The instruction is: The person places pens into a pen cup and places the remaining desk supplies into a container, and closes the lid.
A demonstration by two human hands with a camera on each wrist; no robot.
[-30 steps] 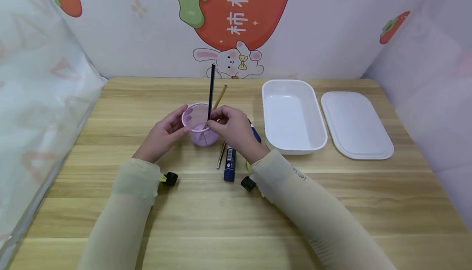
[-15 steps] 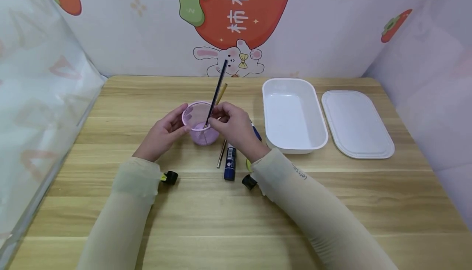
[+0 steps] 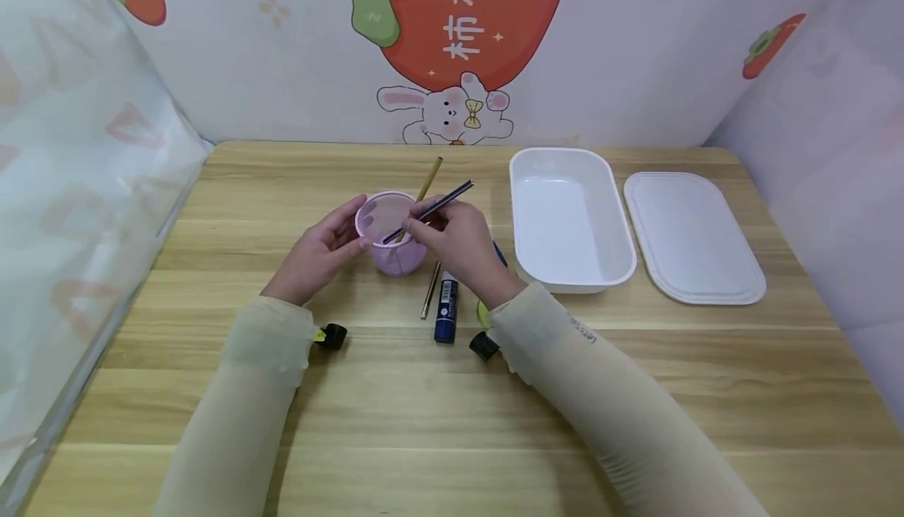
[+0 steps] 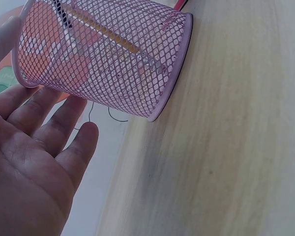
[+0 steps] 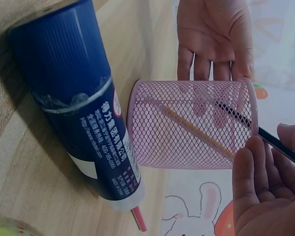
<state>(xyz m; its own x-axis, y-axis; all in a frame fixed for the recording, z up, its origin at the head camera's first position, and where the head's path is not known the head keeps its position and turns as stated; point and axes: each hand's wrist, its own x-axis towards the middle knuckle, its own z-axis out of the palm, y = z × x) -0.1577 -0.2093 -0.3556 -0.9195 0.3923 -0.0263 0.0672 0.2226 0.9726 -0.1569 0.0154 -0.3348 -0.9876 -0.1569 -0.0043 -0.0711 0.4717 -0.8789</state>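
Observation:
A pink mesh pen cup (image 3: 399, 258) stands on the wooden table. My left hand (image 3: 314, 258) holds it by the rim, thumb on the near side and fingers along the far left; the left wrist view has these fingers (image 4: 83, 142) against the mesh. My right hand (image 3: 462, 246) pinches a dark pencil (image 3: 452, 197), slanted, its lower end inside the cup. A yellow pencil (image 5: 187, 125) leans in the cup and sticks out over the far rim. Below the right hand lie a blue glue stick (image 3: 446, 309) and a thin brown stick (image 3: 430, 291).
A deep white tray (image 3: 574, 275) stands to the right, with a flat white lid (image 3: 695, 238) beside it. A yellow-green thing (image 3: 483, 314) and a blue thing (image 3: 500, 254) are mostly hidden by the right arm. A printed cloth (image 3: 621, 54) hangs behind the table.
The dark pencil has tipped from nearly upright to a low slant toward the right, its end still in the cup. My left hand stays on the cup.

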